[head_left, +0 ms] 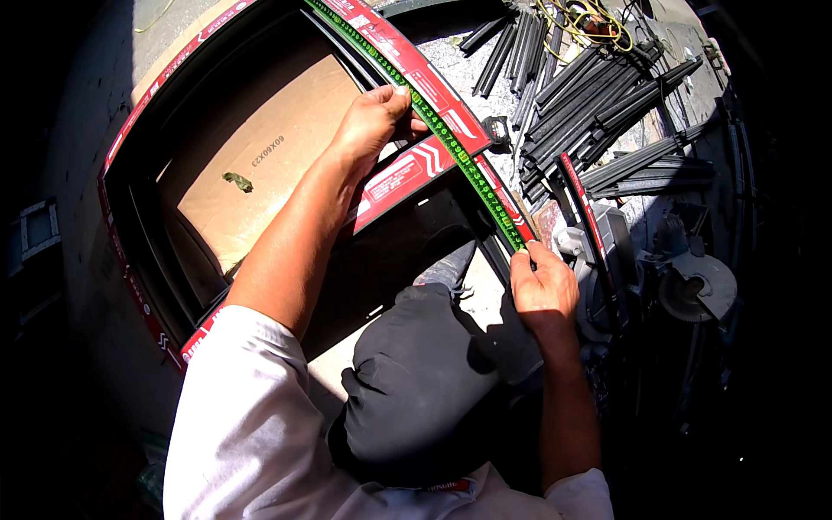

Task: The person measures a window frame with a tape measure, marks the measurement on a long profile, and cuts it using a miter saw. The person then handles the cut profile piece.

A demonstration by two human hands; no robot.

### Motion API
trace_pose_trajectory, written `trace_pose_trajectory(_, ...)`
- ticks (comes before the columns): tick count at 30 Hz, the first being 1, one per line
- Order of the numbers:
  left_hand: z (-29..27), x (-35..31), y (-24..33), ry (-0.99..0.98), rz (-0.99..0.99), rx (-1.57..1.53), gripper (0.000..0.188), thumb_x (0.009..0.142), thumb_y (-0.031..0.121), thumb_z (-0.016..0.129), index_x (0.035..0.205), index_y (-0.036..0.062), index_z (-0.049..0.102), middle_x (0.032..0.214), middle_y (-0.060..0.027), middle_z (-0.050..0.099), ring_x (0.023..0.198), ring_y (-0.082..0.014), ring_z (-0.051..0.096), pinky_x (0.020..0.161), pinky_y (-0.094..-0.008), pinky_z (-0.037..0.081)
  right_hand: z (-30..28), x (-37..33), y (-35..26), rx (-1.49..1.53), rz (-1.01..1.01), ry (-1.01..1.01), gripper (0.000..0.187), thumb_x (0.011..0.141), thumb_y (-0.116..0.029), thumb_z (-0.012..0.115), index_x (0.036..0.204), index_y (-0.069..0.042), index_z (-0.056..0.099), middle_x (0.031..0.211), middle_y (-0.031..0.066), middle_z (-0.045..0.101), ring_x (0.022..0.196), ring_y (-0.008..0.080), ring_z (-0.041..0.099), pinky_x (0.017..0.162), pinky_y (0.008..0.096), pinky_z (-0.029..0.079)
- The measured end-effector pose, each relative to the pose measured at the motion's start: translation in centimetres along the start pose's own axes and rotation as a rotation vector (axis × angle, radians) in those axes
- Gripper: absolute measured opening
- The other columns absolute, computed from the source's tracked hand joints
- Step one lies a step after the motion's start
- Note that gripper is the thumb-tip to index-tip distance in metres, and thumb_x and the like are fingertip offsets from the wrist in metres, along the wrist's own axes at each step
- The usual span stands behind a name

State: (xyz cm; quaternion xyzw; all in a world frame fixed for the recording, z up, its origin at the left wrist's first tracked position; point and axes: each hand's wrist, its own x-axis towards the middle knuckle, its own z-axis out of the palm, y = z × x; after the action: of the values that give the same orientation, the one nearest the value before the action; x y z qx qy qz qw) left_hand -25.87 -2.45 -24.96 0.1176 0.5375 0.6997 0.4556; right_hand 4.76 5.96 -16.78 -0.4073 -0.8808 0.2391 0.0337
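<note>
A green tape measure blade [464,160] lies along the right side of a dark window frame [381,195] covered with red and white protective film. My left hand [377,121] is closed at the frame's inner edge, its thumb pressing on the blade and its other fingers partly hidden underneath. Lower down, my right hand [546,290] pinches the near stretch of the blade against the frame. Whether the blade ends under those fingers is hidden.
A cardboard sheet [295,147] with a dried leaf [237,182] on it shows through the frame. At right are many cut black profiles [589,95], a yellow cable [620,35], a round cutting disc machine [693,286] and a red-filmed strip [582,199]. My dark-trousered knee [416,373] is below.
</note>
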Motion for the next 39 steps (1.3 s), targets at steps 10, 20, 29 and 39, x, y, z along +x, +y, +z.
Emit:
trace_pose_trajectory(10, 0.17, -0.08, 0.1, -0.005, 0.003, 0.001, 0.027, 0.112, 0.024, 0.052, 0.114, 0.0005, 0.065, 0.1, -0.0075, 0.073, 0.082, -0.011, 0.069, 0.081, -0.0261, 0.057, -0.11, -0.01, -0.13, 0.005, 0.013, -0.009, 0.025, 0.095, -0.021, 0.058, 0.081, -0.001, 0.061, 0.081, 0.023, 0.065, 0.082, 0.0462, 0.063, 0.074, 0.0556, 0.048)
trace_pose_trajectory(20, 0.11, 0.02, 0.01, 0.005, -0.002, -0.016, 0.027, 0.113, 0.024, 0.051, 0.113, 0.0009, 0.065, 0.098, -0.0064, 0.072, 0.081, -0.0104, 0.067, 0.081, -0.026, 0.057, -0.14, -0.03, -0.24, 0.016, 0.024, -0.019, 0.026, 0.096, -0.022, 0.058, 0.08, -0.001, 0.061, 0.082, 0.0224, 0.066, 0.082, 0.0457, 0.063, 0.074, 0.0555, 0.048)
trace_pose_trajectory(29, 0.14, -0.13, 0.09, -0.005, 0.0, -0.003, 0.028, 0.112, 0.025, 0.052, 0.113, 0.0011, 0.065, 0.098, -0.0064, 0.072, 0.082, -0.0105, 0.068, 0.081, -0.0259, 0.057, -0.21, 0.05, -0.21, 0.016, 0.007, -0.018, 0.026, 0.096, -0.022, 0.058, 0.079, -0.001, 0.06, 0.081, 0.0222, 0.066, 0.081, 0.0458, 0.063, 0.073, 0.0557, 0.048)
trace_pose_trajectory(39, 0.13, -0.19, 0.13, 0.004, -0.002, 0.007, 0.028, 0.112, 0.025, 0.053, 0.114, 0.0002, 0.066, 0.099, -0.0072, 0.073, 0.082, -0.0106, 0.069, 0.079, -0.025, 0.057, -0.05, 0.04, -0.18, 0.027, 0.001, -0.002, 0.024, 0.095, -0.02, 0.058, 0.079, -0.001, 0.06, 0.08, 0.023, 0.065, 0.08, 0.0462, 0.062, 0.072, 0.056, 0.048)
